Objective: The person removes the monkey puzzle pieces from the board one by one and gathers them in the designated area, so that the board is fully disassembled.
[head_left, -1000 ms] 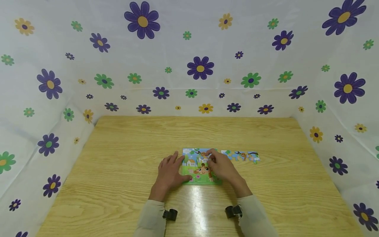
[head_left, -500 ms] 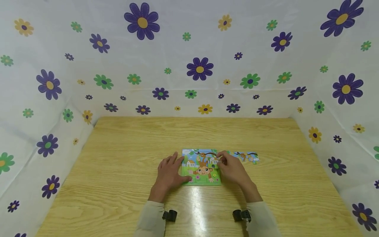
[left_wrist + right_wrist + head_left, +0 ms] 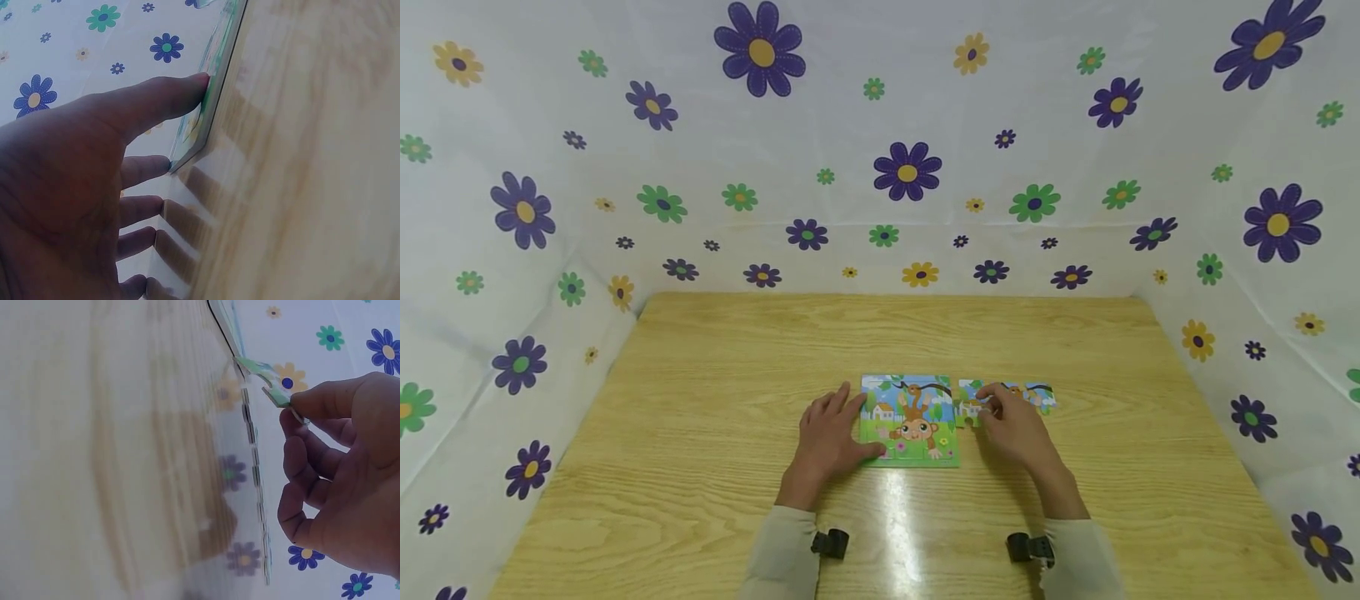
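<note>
A jigsaw puzzle board [image 3: 936,463] with a cartoon monkey picture lies flat on the table. My left hand [image 3: 831,437] rests at its left side, thumb on the lower left corner and fingers spread; in the left wrist view the thumb [image 3: 181,97] presses on the board's edge. My right hand [image 3: 1018,433] pinches a jigsaw piece [image 3: 968,413] with a house on it, between thumb and fingers, just right of the board. The right wrist view shows this piece [image 3: 265,378] tilted above the tabletop. Behind the right hand lies a row of joined jigsaw pieces [image 3: 1040,393], partly hidden.
The wooden table [image 3: 737,350] extends around the board on all sides. A white flower-patterned sheet [image 3: 827,108] stands around the back and both sides. A black band [image 3: 831,544] is on each sleeve.
My right hand has moved right, carrying the house piece off the board to beside it, near the row of pieces. My left hand has stayed at the board.
</note>
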A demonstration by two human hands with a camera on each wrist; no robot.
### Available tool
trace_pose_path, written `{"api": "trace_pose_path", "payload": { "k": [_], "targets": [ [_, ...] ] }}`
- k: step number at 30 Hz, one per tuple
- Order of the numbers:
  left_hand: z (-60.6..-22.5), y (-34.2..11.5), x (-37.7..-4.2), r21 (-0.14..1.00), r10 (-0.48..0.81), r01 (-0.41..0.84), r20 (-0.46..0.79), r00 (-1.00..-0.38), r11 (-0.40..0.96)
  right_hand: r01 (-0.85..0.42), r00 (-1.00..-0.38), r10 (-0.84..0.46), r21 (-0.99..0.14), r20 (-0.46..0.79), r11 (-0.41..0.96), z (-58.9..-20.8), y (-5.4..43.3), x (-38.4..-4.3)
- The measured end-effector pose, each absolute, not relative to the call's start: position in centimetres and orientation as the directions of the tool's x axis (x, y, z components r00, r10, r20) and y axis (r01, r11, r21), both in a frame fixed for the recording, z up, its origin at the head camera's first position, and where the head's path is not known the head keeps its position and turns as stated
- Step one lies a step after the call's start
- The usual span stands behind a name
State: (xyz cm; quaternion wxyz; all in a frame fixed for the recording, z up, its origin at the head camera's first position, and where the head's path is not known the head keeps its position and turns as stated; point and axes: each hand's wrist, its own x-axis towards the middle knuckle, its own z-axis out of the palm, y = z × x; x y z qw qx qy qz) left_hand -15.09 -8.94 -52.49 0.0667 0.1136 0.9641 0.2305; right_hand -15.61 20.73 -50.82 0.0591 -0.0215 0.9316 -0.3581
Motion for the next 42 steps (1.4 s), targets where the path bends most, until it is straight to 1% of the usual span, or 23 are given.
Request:
{"api": "trace_pose_path", "payload": {
  "k": [7,12,21,25,28,34,42],
  "targets": [
    [-52.5,-8.9,-15.2,0.453,0.250,0.185,-0.088,-0.964,0.872,0.039,-0.990,-0.053,-0.615,-0.131,0.787,-50.7,21.5,-15.1],
    [-52.3,-8.8,-15.2,0.454,0.244,0.173,-0.102,-0.964,0.874,0.032,-0.989,-0.059,-0.594,-0.133,0.804,-50.7,21.6,-15.0],
    [-52.3,-8.9,-15.3,0.452,0.247,0.179,-0.095,-0.964,0.874,-0.018,-0.991,-0.094,-0.595,-0.096,0.803,-50.7,21.7,-15.0],
    [-52.3,-9.0,-15.2,0.450,0.252,0.183,-0.096,-0.963,0.874,-0.040,-0.990,-0.114,-0.617,-0.081,0.786,-50.7,21.4,-15.1],
    [-52.3,-9.0,-15.2,0.451,0.249,0.179,-0.100,-0.963,0.874,-0.062,-0.988,-0.138,-0.628,-0.072,0.776,-50.7,20.8,-15.3],
    [-52.4,-8.9,-15.3,0.460,0.252,0.181,-0.096,-0.963,0.869,-0.134,-0.975,-0.212,-0.605,-0.060,0.785,-50.8,18.5,-15.7],
    [-52.6,-8.9,-15.3,0.462,0.243,0.173,-0.097,-0.965,0.870,-0.168,-0.957,-0.274,-0.590,-0.094,0.790,-50.6,16.0,-16.1]
  ]
}}
